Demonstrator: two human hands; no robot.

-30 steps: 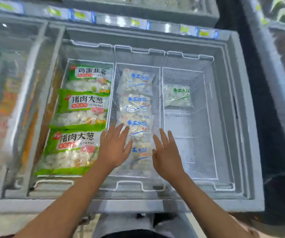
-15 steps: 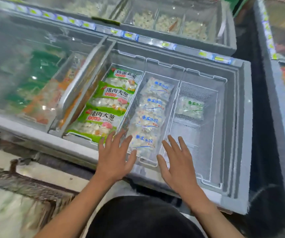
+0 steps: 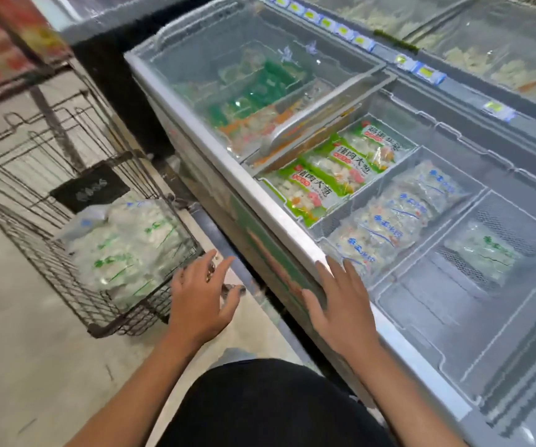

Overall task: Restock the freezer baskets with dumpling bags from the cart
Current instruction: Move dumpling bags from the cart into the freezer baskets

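A wire cart (image 3: pixel 66 279) at the left holds a heap of clear dumpling bags with green print (image 3: pixel 124 253). My left hand (image 3: pixel 200 298) hovers open just right of the cart, holding nothing. My right hand (image 3: pixel 341 304) is open over the freezer's front rim (image 3: pixel 260 195). In the open freezer, the left basket holds green-labelled bags (image 3: pixel 331 175), the middle basket (image 3: pixel 337 221) a row of blue-print bags (image 3: pixel 395 221), and the right basket (image 3: pixel 421 304) a single green-print bag (image 3: pixel 483 253).
A sliding glass lid (image 3: pixel 244 85) covers the freezer's left half, over green and orange packs. Another freezer (image 3: pixel 486 43) stands behind, with price tags along its edge. Bare concrete floor lies below the cart. My dark-clothed torso fills the bottom centre.
Both hands have pulled back out of the middle basket. My view has swung left and the cart has come into sight. My left hand now hangs beside the cart.
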